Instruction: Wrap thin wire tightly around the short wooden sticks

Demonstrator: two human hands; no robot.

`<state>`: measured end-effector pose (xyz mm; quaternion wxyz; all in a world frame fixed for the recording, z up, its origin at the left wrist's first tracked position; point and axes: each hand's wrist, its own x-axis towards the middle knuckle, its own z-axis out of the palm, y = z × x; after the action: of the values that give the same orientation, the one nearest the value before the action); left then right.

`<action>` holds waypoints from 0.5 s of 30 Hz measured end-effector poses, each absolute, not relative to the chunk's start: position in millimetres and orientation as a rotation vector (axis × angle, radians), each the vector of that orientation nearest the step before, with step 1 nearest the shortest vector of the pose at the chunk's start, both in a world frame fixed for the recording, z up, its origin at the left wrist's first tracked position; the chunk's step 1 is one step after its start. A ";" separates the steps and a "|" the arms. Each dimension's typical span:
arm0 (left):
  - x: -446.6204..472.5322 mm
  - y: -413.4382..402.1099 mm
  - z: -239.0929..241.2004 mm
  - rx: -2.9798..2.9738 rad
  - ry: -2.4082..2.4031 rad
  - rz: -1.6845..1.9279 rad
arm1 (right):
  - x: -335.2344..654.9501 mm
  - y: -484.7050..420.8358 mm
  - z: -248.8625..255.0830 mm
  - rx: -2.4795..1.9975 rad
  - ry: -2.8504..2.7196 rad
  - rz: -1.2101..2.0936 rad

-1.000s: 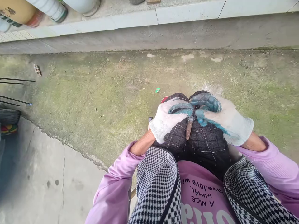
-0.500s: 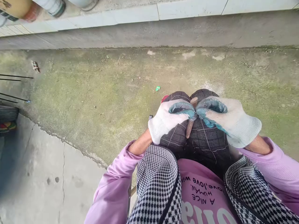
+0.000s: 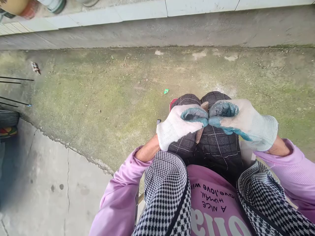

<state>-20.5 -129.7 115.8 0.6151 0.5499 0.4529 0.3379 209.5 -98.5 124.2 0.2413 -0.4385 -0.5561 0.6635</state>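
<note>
Brown stick [image 3: 199,135] crossed by left hand [image 3: 180,123] at knee edge of lap [image 3: 213,148].
Right hand [image 3: 243,118] alongside; both grips pinched closed, anything held can't be told.

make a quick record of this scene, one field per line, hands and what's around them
left hand: gloved in white with blue-green coating, over the middle of a brown rod; its grip is hidden
right hand: gloved alike, fingertips meeting or nearly meeting the left hand's; anything pinched cannot be made out
rod: both ends show, above and below the left fingertips
under the hands: dark checked trousers
ground: mossy concrete with a green scrap
far edge: white-tiled ledge, containers at upper left
</note>
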 end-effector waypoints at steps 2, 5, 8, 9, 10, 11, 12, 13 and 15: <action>-18.7 -130.5 119.0 1.272 1.061 0.753 | 211.1 -94.4 123.7 -1.179 -1.578 1.819; -19.4 -129.5 123.2 1.272 1.082 0.662 | 213.9 -91.7 125.4 -1.220 -1.612 1.800; -24.1 -126.7 124.1 1.213 1.047 0.591 | 214.9 -94.0 133.0 -1.287 -1.652 1.738; -25.7 -125.8 123.7 1.196 1.031 0.580 | 214.5 -95.8 136.0 -1.302 -1.680 1.704; -26.9 -124.9 123.3 1.194 1.019 0.573 | 213.7 -98.1 138.8 -1.314 -1.714 1.666; -27.4 -124.2 123.1 1.210 1.014 0.570 | 212.7 -100.6 141.1 -1.332 -1.754 1.622; -27.3 -123.5 123.3 1.239 1.019 0.566 | 211.6 -103.3 142.7 -1.358 -1.802 1.574; -26.6 -123.0 124.0 1.273 1.033 0.562 | 210.8 -106.0 143.6 -1.387 -1.856 1.514; -24.2 -122.2 126.9 1.323 1.076 0.539 | 210.0 -110.8 143.4 -1.411 -1.960 1.383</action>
<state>-24.2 -122.2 126.9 0.6263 0.5768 0.4689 0.2350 210.0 -110.8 143.4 0.1783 -0.4989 -0.6929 0.4891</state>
